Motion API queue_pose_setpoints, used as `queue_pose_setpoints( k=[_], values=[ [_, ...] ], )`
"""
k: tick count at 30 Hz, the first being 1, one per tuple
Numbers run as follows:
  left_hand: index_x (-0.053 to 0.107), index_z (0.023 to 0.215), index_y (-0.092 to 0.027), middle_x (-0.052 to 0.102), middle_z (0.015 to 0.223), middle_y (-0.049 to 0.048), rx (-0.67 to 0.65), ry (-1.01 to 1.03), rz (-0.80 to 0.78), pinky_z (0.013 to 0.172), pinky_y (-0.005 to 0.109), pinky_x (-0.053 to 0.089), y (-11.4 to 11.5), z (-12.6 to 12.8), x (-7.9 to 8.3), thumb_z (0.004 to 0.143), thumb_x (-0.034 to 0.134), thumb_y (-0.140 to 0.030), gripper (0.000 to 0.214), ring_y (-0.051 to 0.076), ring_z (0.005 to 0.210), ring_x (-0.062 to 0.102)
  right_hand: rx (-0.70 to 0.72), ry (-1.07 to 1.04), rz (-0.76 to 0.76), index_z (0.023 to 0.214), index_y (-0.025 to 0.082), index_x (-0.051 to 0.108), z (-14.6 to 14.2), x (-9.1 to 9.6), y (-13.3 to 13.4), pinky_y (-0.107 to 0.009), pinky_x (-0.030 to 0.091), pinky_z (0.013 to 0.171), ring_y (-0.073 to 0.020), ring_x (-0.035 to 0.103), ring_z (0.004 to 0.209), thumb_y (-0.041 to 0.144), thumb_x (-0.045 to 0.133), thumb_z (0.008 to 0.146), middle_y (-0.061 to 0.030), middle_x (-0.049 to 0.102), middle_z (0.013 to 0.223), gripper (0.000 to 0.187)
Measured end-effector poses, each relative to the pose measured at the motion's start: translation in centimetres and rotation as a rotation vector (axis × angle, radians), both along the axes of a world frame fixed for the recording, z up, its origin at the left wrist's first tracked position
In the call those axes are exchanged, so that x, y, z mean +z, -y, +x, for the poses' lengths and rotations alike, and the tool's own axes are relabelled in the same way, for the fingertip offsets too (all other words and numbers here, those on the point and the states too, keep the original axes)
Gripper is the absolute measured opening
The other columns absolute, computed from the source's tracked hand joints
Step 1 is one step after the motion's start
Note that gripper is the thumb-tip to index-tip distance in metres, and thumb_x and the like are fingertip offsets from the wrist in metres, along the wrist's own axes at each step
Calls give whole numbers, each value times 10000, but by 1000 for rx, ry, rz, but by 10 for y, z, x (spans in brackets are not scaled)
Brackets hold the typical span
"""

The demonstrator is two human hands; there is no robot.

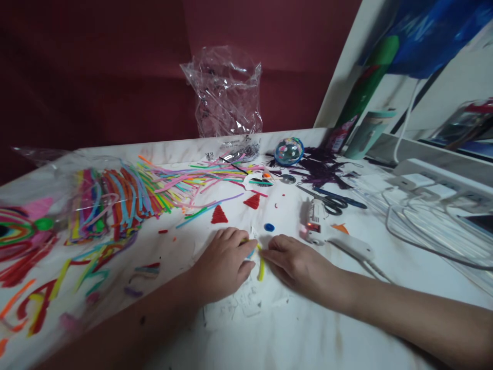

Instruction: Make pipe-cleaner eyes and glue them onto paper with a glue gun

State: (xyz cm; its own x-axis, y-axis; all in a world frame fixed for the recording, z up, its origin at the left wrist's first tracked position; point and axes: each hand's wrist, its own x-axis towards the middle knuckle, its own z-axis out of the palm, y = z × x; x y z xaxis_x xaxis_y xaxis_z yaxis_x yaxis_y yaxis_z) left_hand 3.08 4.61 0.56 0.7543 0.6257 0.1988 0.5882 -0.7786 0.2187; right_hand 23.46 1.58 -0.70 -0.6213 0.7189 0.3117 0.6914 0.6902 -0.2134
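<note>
My left hand (225,264) rests low over the white table, its fingers bent and pressed together. Yellow shows under its index finger, and a small light-blue bit (251,253) peeks out between finger and thumb. A short yellow pipe cleaner (261,268) sticks out toward me between my two hands. From the other side, my right hand (295,262) pinches at its upper end; the exact contact is hidden by the fingers. Beneath lies a sheet with faint drawn lines (250,303). Just beyond are a blue disc (269,227) and two red ridged triangles (220,214).
A glue gun (315,218) with a lit red light stands right, near scissors (333,202). Cables (400,221) run along the right. Colourful pipe cleaners (173,185) spread at back left, partly in plastic. A clear ball (288,151) and dark purple strands (321,167) sit behind.
</note>
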Motion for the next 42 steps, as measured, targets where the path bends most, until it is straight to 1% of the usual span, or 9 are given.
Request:
queue_pose_setpoints(
  k=[6,13,16,22,26,31,33,36,42],
  values=[
    [579,1025,-180,588,1082,78,-43,60,-4,905,396,387,-2,-4,-3,828,544,-194,200,245,1021,497,-6,-89,-50,945,103,681,0,0,2,-295,478,628,-191,545,706,118,446,901,-104,584,783,240],
    [599,1002,-176,602,1065,78,-57,91,24,896,402,393,-4,-4,-6,842,526,-205,178,244,1011,503,-25,-152,-110,898,110,667,-1,1,-1,-314,495,648,-194,552,726,125,458,886,-102,582,795,210],
    [605,999,-167,606,1054,80,-61,109,28,887,405,395,-5,-3,-7,832,529,-192,185,246,1002,505,4,-183,-131,858,126,675,-1,2,-3,-301,486,636,-184,550,719,101,452,882,-96,582,789,226],
    [610,999,-164,608,1069,80,-62,122,16,887,398,393,-4,-4,-8,831,532,-182,186,244,1007,507,19,-153,-79,838,125,683,0,2,-4,-298,459,593,-186,534,690,103,429,896,-98,571,766,261],
    [607,1009,-160,603,1116,81,-65,138,19,903,396,384,-4,-5,-8,834,533,-178,192,244,1036,502,26,-159,-77,862,133,678,1,1,-3,-295,467,611,-184,537,703,105,427,894,-90,569,775,254],
    [600,1019,-154,630,1054,71,-83,149,21,896,393,387,-6,-4,-9,838,531,-182,196,237,1005,517,-24,-179,-159,964,120,647,-1,2,-6,-319,499,690,-196,570,766,122,446,888,-108,598,840,215],
    [602,1009,-151,631,1046,74,-83,146,22,892,393,389,-6,-3,-9,836,528,-178,191,239,1004,518,-49,-136,-187,1001,123,640,-2,5,-9,-319,500,702,-198,578,776,134,451,892,-103,603,844,218],
    [607,987,-149,632,1034,76,-82,147,23,883,389,396,-5,-4,-9,827,531,-169,178,237,996,521,-44,-50,-215,1042,146,654,-2,9,-13,-282,485,657,-183,585,741,120,463,891,-81,598,826,245],
    [607,984,-150,624,1056,80,-70,152,26,888,396,401,-4,-5,-10,814,544,-165,182,239,1002,522,-39,51,-134,1122,185,651,1,10,-15,-266,458,621,-182,584,723,120,473,895,-63,584,803,295]
  ],
)
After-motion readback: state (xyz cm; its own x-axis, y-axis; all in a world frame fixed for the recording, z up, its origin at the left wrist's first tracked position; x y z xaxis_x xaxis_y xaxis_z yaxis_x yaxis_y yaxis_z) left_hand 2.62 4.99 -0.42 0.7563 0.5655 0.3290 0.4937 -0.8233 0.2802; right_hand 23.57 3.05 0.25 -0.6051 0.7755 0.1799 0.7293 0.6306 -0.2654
